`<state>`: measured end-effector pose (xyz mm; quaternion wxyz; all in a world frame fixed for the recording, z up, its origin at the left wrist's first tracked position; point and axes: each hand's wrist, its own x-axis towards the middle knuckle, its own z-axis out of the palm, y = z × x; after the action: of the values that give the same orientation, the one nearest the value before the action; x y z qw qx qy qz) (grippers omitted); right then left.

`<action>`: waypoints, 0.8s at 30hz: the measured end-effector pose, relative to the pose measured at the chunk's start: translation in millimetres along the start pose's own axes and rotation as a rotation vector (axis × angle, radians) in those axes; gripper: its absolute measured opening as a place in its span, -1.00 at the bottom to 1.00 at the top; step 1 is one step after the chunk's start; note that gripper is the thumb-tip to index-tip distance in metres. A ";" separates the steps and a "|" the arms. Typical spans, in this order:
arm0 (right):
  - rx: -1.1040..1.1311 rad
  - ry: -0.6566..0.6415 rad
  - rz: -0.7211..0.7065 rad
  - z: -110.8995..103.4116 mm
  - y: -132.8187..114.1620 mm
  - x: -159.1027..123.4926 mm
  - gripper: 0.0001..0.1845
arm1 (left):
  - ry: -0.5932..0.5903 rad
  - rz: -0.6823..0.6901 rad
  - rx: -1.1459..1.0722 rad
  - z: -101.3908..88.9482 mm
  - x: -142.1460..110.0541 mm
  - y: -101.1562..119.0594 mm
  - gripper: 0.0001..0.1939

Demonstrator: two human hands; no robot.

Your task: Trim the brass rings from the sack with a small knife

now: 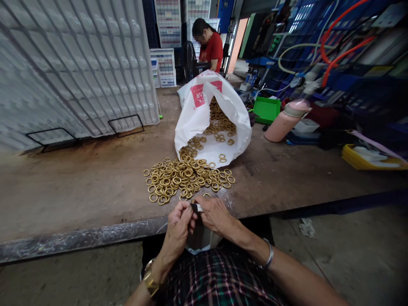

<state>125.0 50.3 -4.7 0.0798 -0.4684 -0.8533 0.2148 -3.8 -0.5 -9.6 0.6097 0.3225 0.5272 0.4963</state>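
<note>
Close to the table's front edge, my left hand (179, 223) and my right hand (217, 216) meet with closed fingers. Between them is a small black-and-white piece (196, 208); its black end lies at my left fingertips, its white end at my right fingers. Its kind is too small to make out. Just beyond my fingers lies a heap of brass-coloured rings (178, 176). More rings lie inside a torn white sack (188, 123), tipped on its side with its mouth facing me. Below my hands, a greyish open bag or container (202, 240) rests at my lap, partly hidden.
Stacked white plastic trays (79, 63) stand on the left behind black wire stands (126, 125). To the right are a pink bottle (285, 121), a green tray (267, 109) and a yellow tray (366, 159). A person in red (212, 49) sits beyond the wooden table (79, 187).
</note>
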 end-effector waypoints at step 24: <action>-0.104 0.127 0.210 -6.3 25.3 -2.0 -0.81 | -0.077 -0.250 -0.524 0.5 -2.0 10.2 -0.72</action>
<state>147.6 62.3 -10.1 0.0864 -0.5714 -0.8028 0.1472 -5.9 0.7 0.5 0.7480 0.1053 0.3932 0.5241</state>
